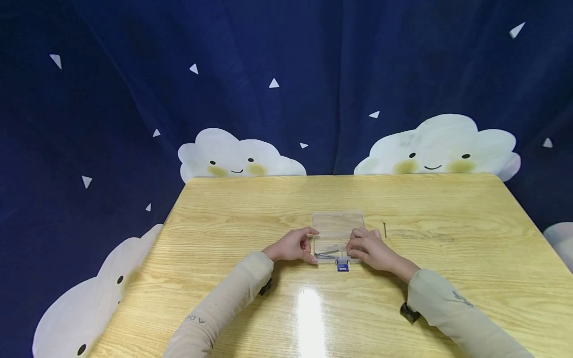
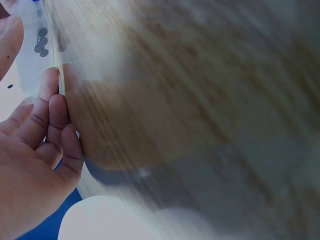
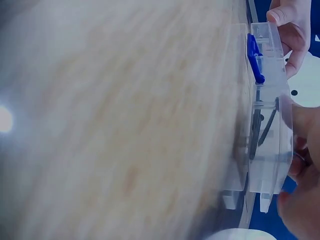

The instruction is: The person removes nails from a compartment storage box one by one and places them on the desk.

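Observation:
A clear plastic box [image 1: 338, 220] lies on the table with its lid folded back and a blue latch [image 1: 342, 266] at its front. Several dark nails [image 1: 327, 254] lie at the front left inside it; their round heads [image 2: 42, 42] show through the wall in the left wrist view. My left hand [image 1: 295, 244] holds the box's left end, thumb at the front corner, forefinger farther back. Over the right part of the box, my right hand [image 1: 368, 247] has its fingers bent down inside, with a thin nail-like piece [image 3: 300, 156] between them, mostly hidden.
A single nail [image 1: 384, 230] lies on the wooden table [image 1: 241, 209] just right of the box. Behind the table hangs a dark blue curtain [image 1: 309, 59] with clouds and white triangles. A small black device [image 1: 409, 313] is strapped beneath the right sleeve.

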Motion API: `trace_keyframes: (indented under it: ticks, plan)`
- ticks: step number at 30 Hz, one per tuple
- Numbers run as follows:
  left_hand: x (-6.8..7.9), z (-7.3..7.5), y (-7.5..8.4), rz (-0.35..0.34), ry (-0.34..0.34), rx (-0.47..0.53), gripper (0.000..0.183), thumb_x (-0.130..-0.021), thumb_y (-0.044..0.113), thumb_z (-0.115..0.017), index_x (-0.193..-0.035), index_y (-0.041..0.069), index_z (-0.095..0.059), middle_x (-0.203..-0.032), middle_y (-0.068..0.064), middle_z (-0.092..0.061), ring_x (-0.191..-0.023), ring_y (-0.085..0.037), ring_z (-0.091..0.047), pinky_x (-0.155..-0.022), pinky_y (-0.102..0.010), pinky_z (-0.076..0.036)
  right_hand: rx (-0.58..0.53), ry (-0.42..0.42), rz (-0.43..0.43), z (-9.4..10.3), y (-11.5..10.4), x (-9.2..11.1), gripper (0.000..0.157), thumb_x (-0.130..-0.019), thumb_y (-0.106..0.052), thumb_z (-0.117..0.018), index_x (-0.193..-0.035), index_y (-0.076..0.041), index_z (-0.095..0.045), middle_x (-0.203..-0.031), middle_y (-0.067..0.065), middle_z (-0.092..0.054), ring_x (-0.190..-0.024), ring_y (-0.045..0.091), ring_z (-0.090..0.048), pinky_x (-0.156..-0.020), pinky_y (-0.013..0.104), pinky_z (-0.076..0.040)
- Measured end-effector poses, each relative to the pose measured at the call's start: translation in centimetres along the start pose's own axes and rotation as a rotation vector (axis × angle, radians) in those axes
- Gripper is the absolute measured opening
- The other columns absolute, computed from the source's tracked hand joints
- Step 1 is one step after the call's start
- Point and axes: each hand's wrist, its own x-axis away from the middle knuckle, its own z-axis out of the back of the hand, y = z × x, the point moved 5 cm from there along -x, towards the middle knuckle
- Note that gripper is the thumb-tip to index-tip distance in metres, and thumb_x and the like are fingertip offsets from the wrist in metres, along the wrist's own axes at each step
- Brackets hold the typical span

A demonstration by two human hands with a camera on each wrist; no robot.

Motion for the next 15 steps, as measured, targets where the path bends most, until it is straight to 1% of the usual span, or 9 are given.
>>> trace_keyframes:
  ticks: [3, 9, 15]
  plan:
    - [0.02, 0.02, -0.06, 0.004, 0.000, 0.006, 0.074, -0.072, 0.018, -0.079, -0.133, 0.003, -0.041, -0.073, -0.001, -0.059, -0.062, -0.008, -0.051, -0.062, -0.021, -0.042, 0.007, 0.022, -0.003, 0.09, -0.03, -0.13, 0.008, -0.079, -0.009, -0.068, -0.077, -0.016, -0.065, -0.077, -0.013, -0.043, -0.074, 0.007, -0.037, -0.069, 0.035, -0.018]
    - [-0.05, 0.00, 0.01, 0.005, -0.005, 0.004, 0.073, -0.072, 0.019, -0.079, -0.133, 0.004, -0.041, -0.074, -0.002, -0.059, -0.063, -0.009, -0.051, -0.063, -0.021, -0.042, 0.017, 0.058, -0.042, 0.24, 0.13, -0.50, 0.010, -0.079, -0.006, -0.068, -0.076, -0.015, -0.064, -0.076, -0.012, -0.045, -0.074, 0.008, -0.040, -0.070, 0.035, -0.021]
    - [-0.10, 0.04, -0.02, -0.003, -0.011, -0.004, 0.074, -0.073, 0.020, -0.078, -0.134, 0.004, -0.040, -0.074, -0.002, -0.060, -0.063, -0.009, -0.051, -0.063, -0.021, -0.042, -0.022, 0.096, -0.066, 0.80, 0.27, -0.80, 0.006, -0.081, -0.007, -0.066, -0.077, -0.011, -0.065, -0.076, -0.009, -0.047, -0.072, 0.008, -0.041, -0.069, 0.034, -0.022]
